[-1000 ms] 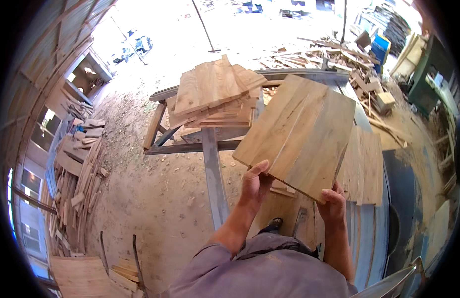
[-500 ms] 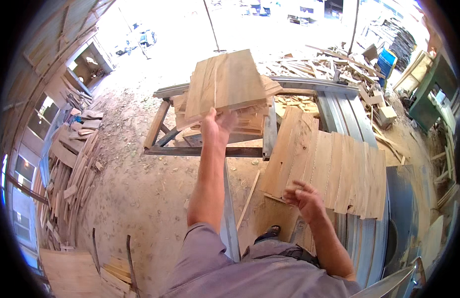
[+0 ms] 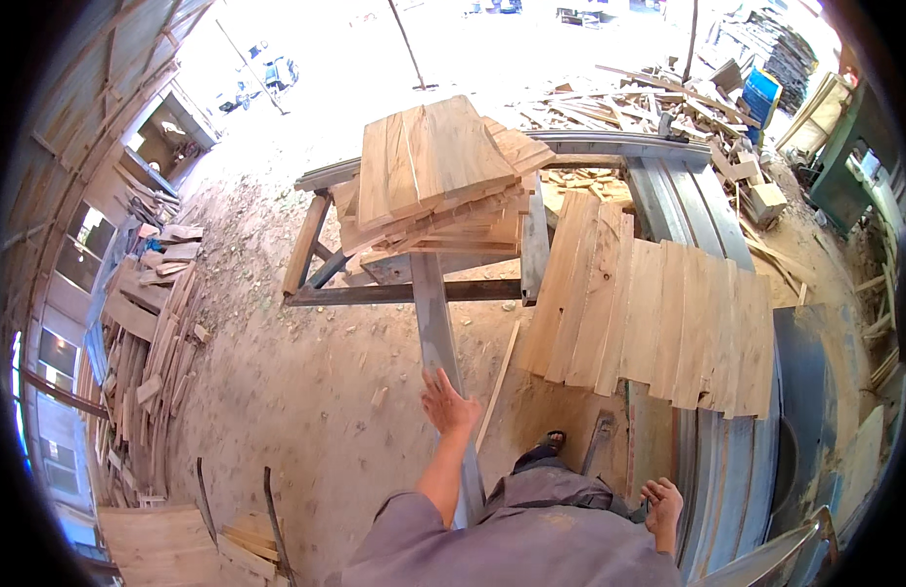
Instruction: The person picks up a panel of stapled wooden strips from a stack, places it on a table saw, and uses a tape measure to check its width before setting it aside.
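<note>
And the left hand (image 3: 447, 402) is hanging by the metal bar (image 3: 434, 318), fingers standing well apart! The right hand (image 3: 662, 506) is hovering beside the waist, fingers curling; whether it's gripping anything, I can't tell. Stacked boards (image 3: 435, 157) are sitting ahead on the frame (image 3: 370, 294).

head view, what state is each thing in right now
left hand, empty, fingers spread
right hand, fingers partly curled, nothing seen in it
stacked panels, piled unevenly, edges not lined up
boards on the right, laid side by side, lower ends uneven
metal frame, standing, loaded with wood
scrap wood on the left, heaped loosely
</note>
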Motion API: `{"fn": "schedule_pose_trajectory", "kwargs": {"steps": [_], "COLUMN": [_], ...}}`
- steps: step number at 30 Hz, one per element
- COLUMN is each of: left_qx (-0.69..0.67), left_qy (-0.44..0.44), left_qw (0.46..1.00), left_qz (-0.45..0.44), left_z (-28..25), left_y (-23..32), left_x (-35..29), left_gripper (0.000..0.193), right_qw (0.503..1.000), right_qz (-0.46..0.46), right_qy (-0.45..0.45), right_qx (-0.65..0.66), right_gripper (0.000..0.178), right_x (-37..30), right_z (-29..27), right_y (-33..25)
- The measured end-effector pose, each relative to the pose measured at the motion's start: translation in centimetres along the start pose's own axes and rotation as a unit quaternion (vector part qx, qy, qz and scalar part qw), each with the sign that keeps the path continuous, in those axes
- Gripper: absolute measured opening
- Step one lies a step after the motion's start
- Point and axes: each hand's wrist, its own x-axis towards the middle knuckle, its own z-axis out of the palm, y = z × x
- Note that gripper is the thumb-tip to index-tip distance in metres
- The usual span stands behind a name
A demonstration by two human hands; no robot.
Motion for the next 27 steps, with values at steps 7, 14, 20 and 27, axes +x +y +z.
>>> {"fn": "schedule_pose_trajectory", "kwargs": {"steps": [7,14,20,27], "left_qx": [-0.08,-0.061,-0.046,-0.04], "left_qy": [-0.099,-0.065,-0.045,-0.047], "left_qw": [0.989,0.995,0.997,0.998], "left_qz": [-0.077,-0.049,-0.035,-0.023], "left_z": [-2.7,-1.5,-0.3,-0.9], "left_y": [-0.8,-1.6,-2.0,-2.7], "left_x": [0.3,-0.2,-1.0,-2.1], "left_gripper": [0.101,0.099,0.097,0.095], "right_qw": [0.992,0.986,0.926,0.819], "right_qz": [-0.015,-0.076,-0.222,-0.366], "right_qy": [-0.116,-0.093,-0.046,-0.038], "right_qx": [0.051,-0.114,-0.302,-0.441], "right_gripper": [0.033,0.039,0.037,0.032], "right_x": [4.4,7.6,6.7,0.0], "right_z": [-6.1,-7.6,-11.4,-13.8], "right_y": [2.7,1.9,2.0,1.9]}}
